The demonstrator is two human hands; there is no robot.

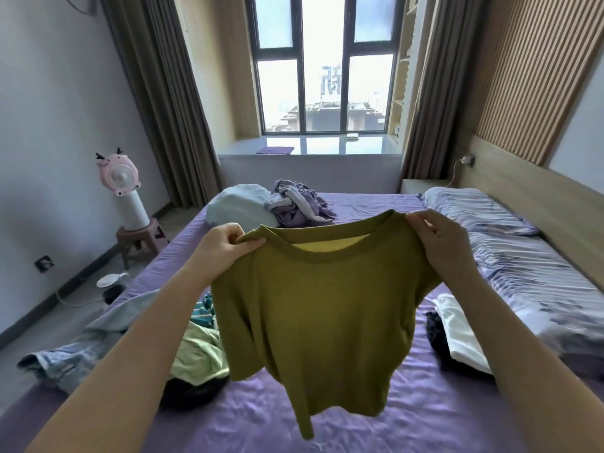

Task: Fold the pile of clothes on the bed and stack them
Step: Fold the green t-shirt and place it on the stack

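While both hands, left hand & right hand, pinch olive tee shoulders midair, I judge task early: unfolded pile left, white/dark items maybe stacked.

Both arms bare, stretched forward from the bottom corners and converging upward toward the olive T-shirt. Left hand at the shirt's left shoulder, fingers curled, thumb and fingers pinching the fabric just beside the collar. Right hand at the shirt's right shoulder, back of hand toward camera, fingers curled over the top edge, gripping it. Right hand slightly higher than left. Wrists roughly straight, forearms angled inward. Hands well apart, one at each side of the neckline, holding the shirt up spread between them.
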